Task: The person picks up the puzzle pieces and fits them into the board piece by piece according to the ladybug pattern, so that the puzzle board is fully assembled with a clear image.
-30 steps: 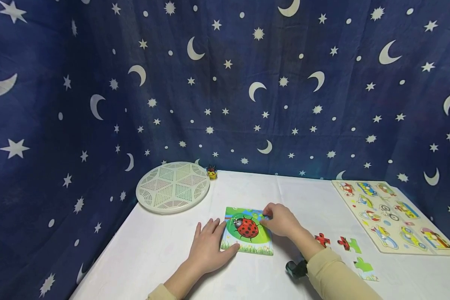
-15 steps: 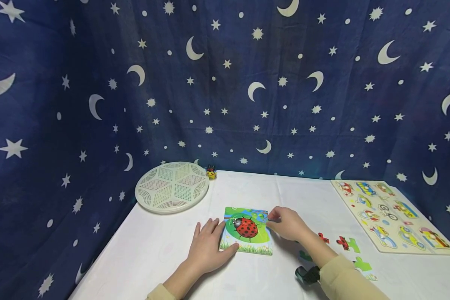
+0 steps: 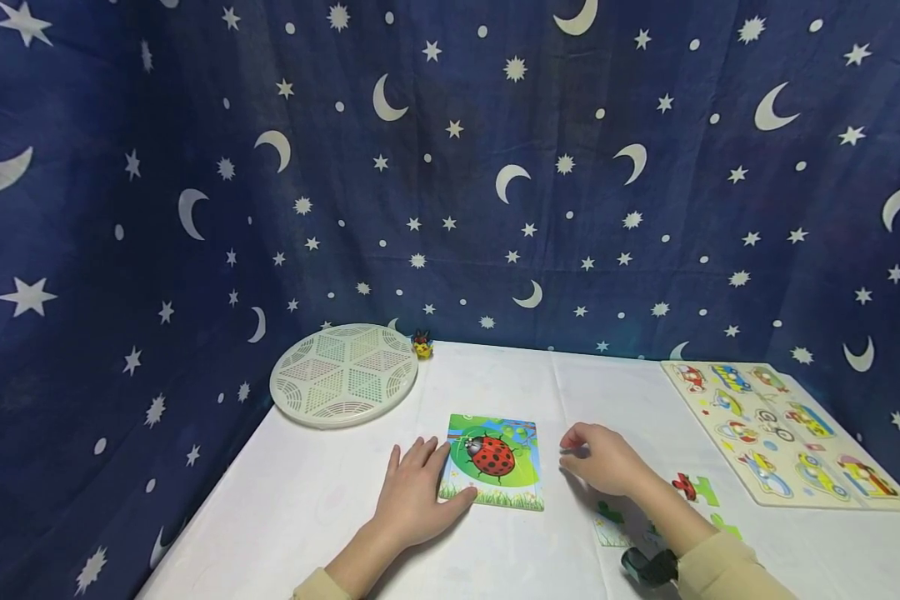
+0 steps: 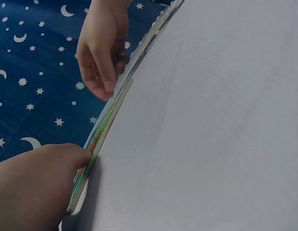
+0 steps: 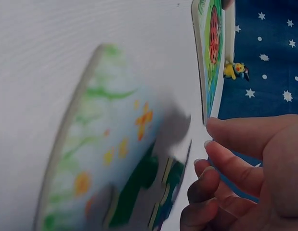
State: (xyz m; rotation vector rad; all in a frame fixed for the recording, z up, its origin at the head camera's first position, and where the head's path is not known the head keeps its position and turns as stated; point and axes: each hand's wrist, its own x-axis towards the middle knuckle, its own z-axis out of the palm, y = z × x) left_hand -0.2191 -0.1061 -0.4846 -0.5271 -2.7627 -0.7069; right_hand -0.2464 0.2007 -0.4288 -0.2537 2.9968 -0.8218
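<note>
A square ladybug puzzle point(image 3: 492, 460) lies flat on the table in the head view, and its edge shows in the left wrist view. My left hand point(image 3: 414, 493) rests at its left side, with the fingers along the edge and the thumb at the lower border. Right of the puzzle, apart from it, my right hand point(image 3: 606, 460) hovers with bent fingers; the right wrist view shows a gap between thumb and forefinger and nothing held. Below that hand lies a loose flowered puzzle piece point(image 5: 98, 130), partly covered by the forearm in the head view.
More loose pieces, one red and green point(image 3: 695, 488), lie right of the right forearm. A wooden peg board with vehicle pictures point(image 3: 783, 450) occupies the right side. At back left are a round patterned board point(image 3: 345, 375) and a small yellow figurine point(image 3: 423, 345). A starry curtain point(image 3: 450, 167) hangs behind.
My right hand has left the puzzle's upper right corner and moved right, away from the board, uncovering its right edge. My left hand has stayed in place.
</note>
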